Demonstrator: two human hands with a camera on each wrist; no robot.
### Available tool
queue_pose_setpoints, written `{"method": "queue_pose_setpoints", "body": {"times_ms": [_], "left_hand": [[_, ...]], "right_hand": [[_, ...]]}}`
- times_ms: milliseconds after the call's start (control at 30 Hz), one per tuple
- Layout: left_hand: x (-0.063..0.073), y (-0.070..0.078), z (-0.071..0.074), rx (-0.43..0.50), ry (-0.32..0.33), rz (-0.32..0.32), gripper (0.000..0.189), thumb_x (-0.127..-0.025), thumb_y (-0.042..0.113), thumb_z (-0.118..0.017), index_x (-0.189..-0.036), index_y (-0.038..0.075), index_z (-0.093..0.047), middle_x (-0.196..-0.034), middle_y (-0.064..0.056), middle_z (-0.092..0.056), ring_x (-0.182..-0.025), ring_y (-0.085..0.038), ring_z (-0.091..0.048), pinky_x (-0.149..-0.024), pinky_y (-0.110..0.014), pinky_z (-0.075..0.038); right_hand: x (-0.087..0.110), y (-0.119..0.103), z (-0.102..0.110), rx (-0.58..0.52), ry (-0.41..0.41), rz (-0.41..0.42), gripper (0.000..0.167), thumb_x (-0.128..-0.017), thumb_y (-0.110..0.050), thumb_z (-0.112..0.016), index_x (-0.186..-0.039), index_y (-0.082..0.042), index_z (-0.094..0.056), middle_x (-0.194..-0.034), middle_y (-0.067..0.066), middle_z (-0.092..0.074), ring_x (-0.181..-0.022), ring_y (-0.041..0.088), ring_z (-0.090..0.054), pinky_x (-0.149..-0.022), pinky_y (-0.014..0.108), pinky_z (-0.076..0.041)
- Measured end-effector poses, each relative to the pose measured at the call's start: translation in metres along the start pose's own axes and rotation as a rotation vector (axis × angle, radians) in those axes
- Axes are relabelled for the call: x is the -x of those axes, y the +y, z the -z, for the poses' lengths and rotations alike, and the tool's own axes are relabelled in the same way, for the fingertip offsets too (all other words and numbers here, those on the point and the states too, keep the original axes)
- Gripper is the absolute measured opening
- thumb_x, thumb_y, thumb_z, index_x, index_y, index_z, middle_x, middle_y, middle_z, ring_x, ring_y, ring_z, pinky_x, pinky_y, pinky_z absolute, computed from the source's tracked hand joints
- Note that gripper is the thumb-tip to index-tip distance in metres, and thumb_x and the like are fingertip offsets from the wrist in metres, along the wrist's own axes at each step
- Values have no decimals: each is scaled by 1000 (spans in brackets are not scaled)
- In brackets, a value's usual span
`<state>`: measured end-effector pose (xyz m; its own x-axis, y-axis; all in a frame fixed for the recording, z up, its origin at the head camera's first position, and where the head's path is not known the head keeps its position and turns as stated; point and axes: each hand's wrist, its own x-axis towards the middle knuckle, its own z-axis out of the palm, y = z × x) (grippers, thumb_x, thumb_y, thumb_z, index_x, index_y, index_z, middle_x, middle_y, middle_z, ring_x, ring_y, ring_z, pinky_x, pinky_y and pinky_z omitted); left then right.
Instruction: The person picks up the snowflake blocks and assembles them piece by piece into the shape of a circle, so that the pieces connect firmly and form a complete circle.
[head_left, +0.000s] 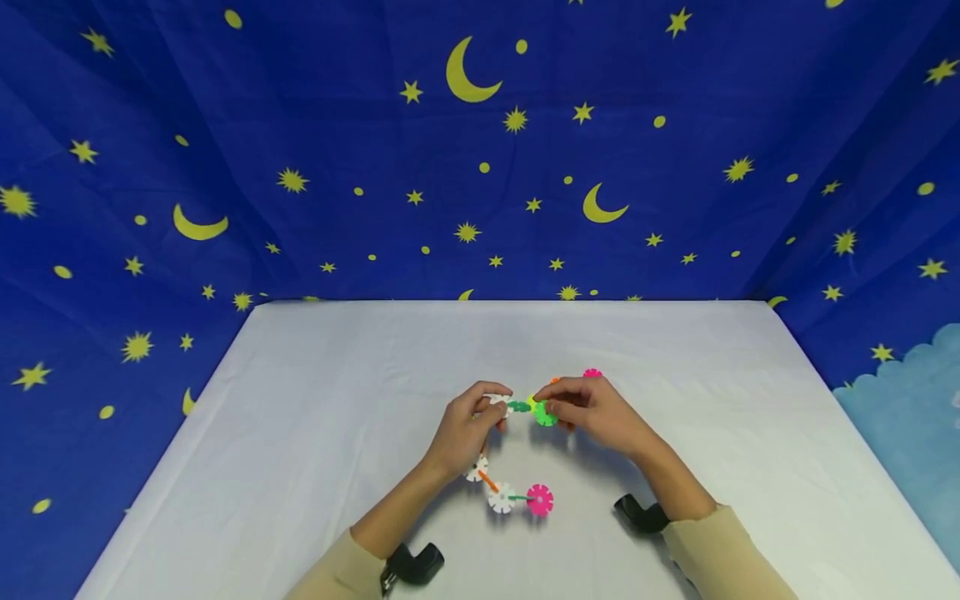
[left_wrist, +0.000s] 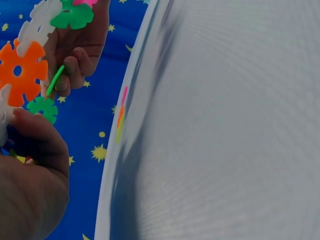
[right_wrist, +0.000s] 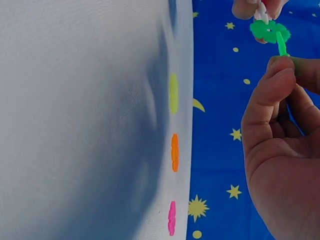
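My left hand (head_left: 459, 433) pinches a white notched snowflake disc (head_left: 500, 406) above the table. A dark green disc (head_left: 518, 407) is joined to it, pointing right. My right hand (head_left: 603, 412) pinches a bright green disc (head_left: 546, 415) between thumb and fingers. In the right wrist view its edge meets the dark green disc (right_wrist: 264, 31); whether the slots are locked, I cannot tell. From the left hand a chain runs toward the front: an orange disc (left_wrist: 25, 72), white discs (head_left: 501, 498), another green disc (head_left: 519, 498) and a pink disc (head_left: 540, 500) at its end.
Loose yellow (right_wrist: 173, 94), orange (right_wrist: 175, 153) and pink (right_wrist: 172, 218) discs lie on the white table (head_left: 315, 433), behind the right hand. Black wrist mounts (head_left: 417, 564) sit beside both forearms. A blue star-patterned cloth (head_left: 360, 133) rises behind the table.
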<state>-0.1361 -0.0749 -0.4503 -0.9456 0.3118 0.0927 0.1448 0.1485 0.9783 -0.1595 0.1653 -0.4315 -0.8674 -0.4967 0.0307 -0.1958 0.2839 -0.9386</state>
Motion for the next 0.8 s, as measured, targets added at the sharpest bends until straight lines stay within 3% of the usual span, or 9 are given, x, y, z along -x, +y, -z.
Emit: {"method": "queue_pose_setpoints", "body": {"times_ms": [333, 567, 800], "left_hand": [[1, 1, 0, 9, -15, 9, 21, -101, 22, -50, -120, 19, -58, -81, -24, -60, -38, -11, -36, -36, -26, -35], [0, 1, -1, 10, -29, 1, 23, -101, 24, -50, -121, 16, -58, -80, -25, -59, -38, -11, -35, -36, -25, -34], [0, 2, -2, 7, -25, 21, 21, -102, 26, -48, -119, 16, -59, -80, -24, -60, -37, -9, -33, -36, -24, -32]], "right_hand": [[-1, -11, -5, -19, 40, -29, 19, -96, -8, -58, -112, -9, -69, -85, 12, -64, -72, 49, -55, -61, 49, -51], [5, -35, -8, -55, 14, -34, 21, -97, -5, -56, -114, 0, -67, -89, 16, -62, -74, 53, -52, -61, 48, -51], [6, -38, -11, -58, 7, -44, 21, -97, -7, -56, -114, -1, -67, -93, 16, -62, -76, 54, -53, -63, 51, -50]]}}
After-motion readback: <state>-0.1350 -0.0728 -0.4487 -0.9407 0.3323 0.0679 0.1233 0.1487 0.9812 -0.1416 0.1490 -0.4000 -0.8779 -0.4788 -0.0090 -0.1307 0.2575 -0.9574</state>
